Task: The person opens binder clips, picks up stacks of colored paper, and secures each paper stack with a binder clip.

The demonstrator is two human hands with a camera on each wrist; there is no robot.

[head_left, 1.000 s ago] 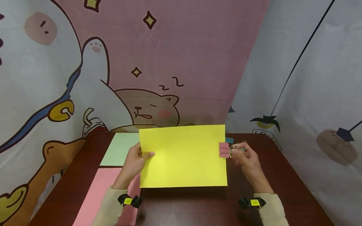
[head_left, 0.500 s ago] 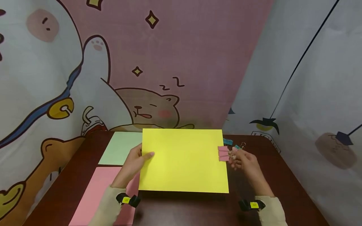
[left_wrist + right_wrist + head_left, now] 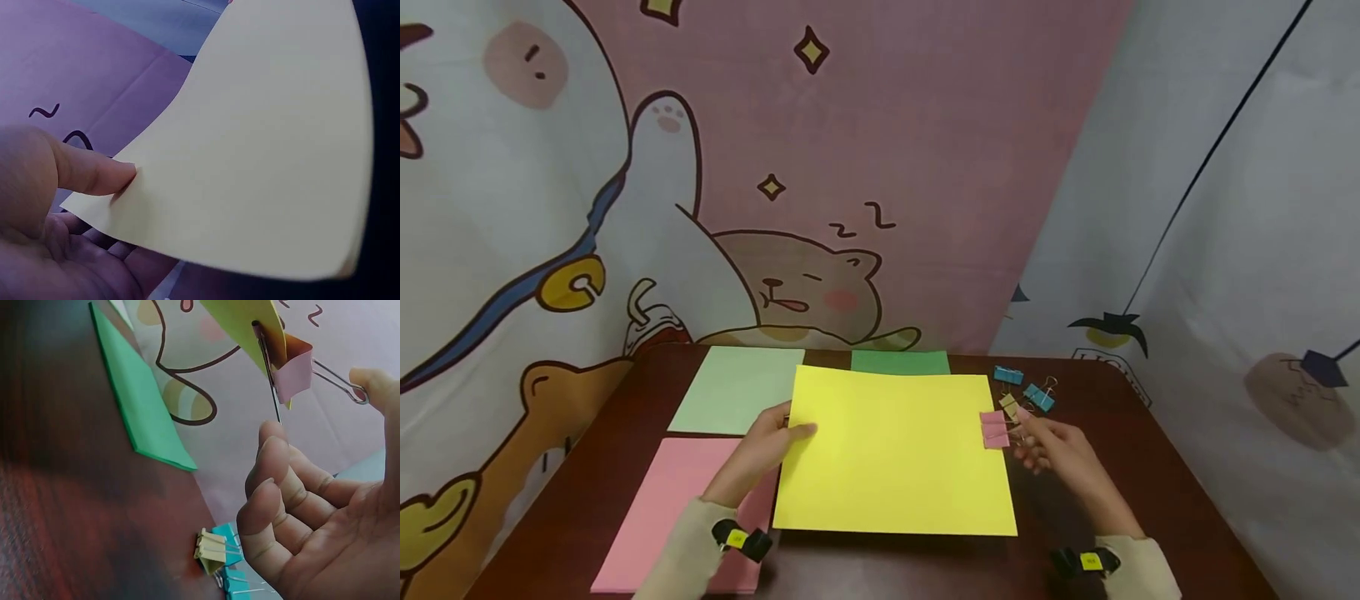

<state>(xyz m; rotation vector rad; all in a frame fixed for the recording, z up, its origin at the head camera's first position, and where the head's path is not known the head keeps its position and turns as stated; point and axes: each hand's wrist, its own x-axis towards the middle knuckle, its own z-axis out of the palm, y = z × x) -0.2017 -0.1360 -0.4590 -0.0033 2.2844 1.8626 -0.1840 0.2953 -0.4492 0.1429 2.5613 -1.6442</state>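
Observation:
In the head view a yellow sheet (image 3: pixel 895 458) is held up above the table, a pink binder clip (image 3: pixel 995 430) on its right edge. My left hand (image 3: pixel 767 450) grips the sheet's left edge, thumb on the front and fingers behind, as the left wrist view shows on the sheet (image 3: pixel 250 144). My right hand (image 3: pixel 1060 446) is at the clip's wire handles. Seen by the right wrist camera, one handle of the pink clip (image 3: pixel 295 372) reaches my thumb, and the other lies against the sheet. The other fingers of my right hand (image 3: pixel 312 506) curl loosely below the clip.
Beyond the sheet lie two blue binder clips (image 3: pixel 1008 375) and a yellow clip (image 3: pixel 1009 406). Pale green paper (image 3: pixel 737 387) and pink paper (image 3: pixel 677 508) lie on the left of the dark table (image 3: pixel 1150 467). Green paper (image 3: pixel 900 362) shows at the back.
Both hands have lowered the yellow sheet with the pink clip on it, and it tilts further back. The green paper and the loose yellow clip have come into view behind it.

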